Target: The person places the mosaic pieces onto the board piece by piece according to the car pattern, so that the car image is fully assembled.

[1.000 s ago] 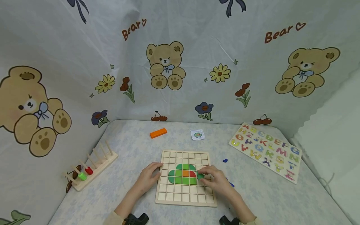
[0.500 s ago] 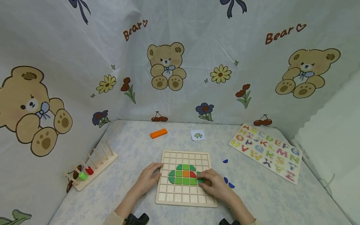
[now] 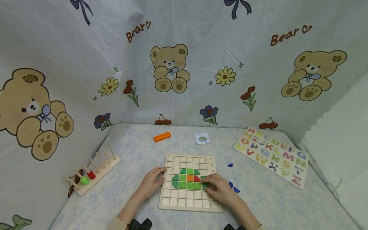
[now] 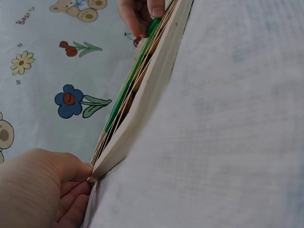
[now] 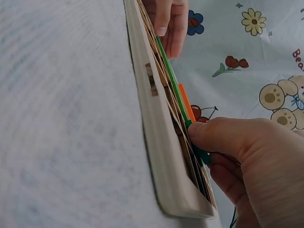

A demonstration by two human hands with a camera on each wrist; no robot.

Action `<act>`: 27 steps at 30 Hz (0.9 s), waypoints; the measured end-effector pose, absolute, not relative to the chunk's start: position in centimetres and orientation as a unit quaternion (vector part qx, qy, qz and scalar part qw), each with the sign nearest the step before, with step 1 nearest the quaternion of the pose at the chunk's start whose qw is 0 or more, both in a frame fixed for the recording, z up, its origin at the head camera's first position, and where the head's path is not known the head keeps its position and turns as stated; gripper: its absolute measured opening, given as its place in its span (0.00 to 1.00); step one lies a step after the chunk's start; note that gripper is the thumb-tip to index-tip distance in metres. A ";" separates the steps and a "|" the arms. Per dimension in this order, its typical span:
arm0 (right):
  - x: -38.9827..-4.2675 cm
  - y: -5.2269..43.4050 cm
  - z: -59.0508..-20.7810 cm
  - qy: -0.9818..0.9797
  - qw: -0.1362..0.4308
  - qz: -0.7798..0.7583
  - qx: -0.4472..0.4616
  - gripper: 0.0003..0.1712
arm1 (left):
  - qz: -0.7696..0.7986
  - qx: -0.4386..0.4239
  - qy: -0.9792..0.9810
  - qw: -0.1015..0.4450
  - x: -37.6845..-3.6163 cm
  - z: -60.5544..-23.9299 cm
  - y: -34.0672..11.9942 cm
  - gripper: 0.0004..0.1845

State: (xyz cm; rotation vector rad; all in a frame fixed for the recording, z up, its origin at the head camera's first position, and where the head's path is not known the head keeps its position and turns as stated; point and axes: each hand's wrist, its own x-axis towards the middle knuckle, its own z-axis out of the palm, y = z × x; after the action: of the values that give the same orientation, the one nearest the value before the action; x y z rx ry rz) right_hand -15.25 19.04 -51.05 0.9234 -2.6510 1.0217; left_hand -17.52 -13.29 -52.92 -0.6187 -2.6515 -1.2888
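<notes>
A square wooden grid board (image 3: 180, 202) lies on the table, a rounded pattern of coloured tiles set in its middle. Light green tiles (image 3: 190, 185) surround an orange square (image 3: 190, 178) and a red rounded tile (image 3: 196, 179), with dark green rounded tiles (image 3: 175, 184) at the left end. My right hand (image 3: 219, 187) pinches a dark green piece (image 5: 203, 154) between thumb and fingers, right at the grid by the pattern's right end; the fingers partly hide it. My left hand (image 3: 151, 182) holds the board's left edge, thumb and fingertips at the rim in the left wrist view.
Several blue pieces (image 3: 236, 189) lie right of the board. Behind it are a small picture card (image 3: 202, 138) and an orange block (image 3: 162, 137). An alphabet puzzle board (image 3: 273, 157) sits at the right, a wooden peg rack (image 3: 101, 175) with beads at the left.
My right hand has shifted slightly and brought the dark green piece down onto the grid, uncovering more of the blue pieces beside it. My left hand stays at the board's edge.
</notes>
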 end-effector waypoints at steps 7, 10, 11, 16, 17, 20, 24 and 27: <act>-15.3 19.1 -51.0 -0.879 0.086 0.345 0.319 0.17 | -0.430 -0.210 -0.876 0.065 -17.6 -53.0 -13.3 0.22; -15.3 19.1 -51.1 -0.876 0.094 0.345 0.324 0.18 | -0.434 -0.210 -0.874 0.062 -17.6 -53.0 -13.3 0.22; -15.3 19.1 -51.1 -0.875 0.096 0.346 0.325 0.18 | -0.435 -0.210 -0.873 0.061 -17.6 -53.0 -13.4 0.22; -15.4 19.1 -51.2 -0.873 0.095 0.351 0.325 0.17 | -0.437 -0.209 -0.873 0.061 -17.5 -52.9 -13.4 0.22; -15.4 19.0 -51.2 -0.873 0.094 0.352 0.324 0.17 | -0.436 -0.209 -0.873 0.061 -17.5 -52.9 -13.4 0.22; -15.4 19.0 -51.1 -0.874 0.091 0.352 0.322 0.16 | -0.434 -0.208 -0.874 0.063 -17.5 -52.9 -13.3 0.22; -15.4 19.1 -51.1 -0.876 0.086 0.350 0.321 0.16 | -0.432 -0.208 -0.875 0.066 -17.5 -52.9 -13.3 0.21; -15.4 19.1 -51.1 -0.876 0.085 0.348 0.323 0.16 | -0.433 -0.208 -0.874 0.064 -17.5 -52.9 -13.3 0.21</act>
State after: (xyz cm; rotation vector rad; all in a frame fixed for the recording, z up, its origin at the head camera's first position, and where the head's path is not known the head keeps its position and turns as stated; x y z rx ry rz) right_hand -15.38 19.10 -51.13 0.9637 -2.6117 1.0372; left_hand -17.53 -13.30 -52.89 -0.6294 -2.6406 -1.3085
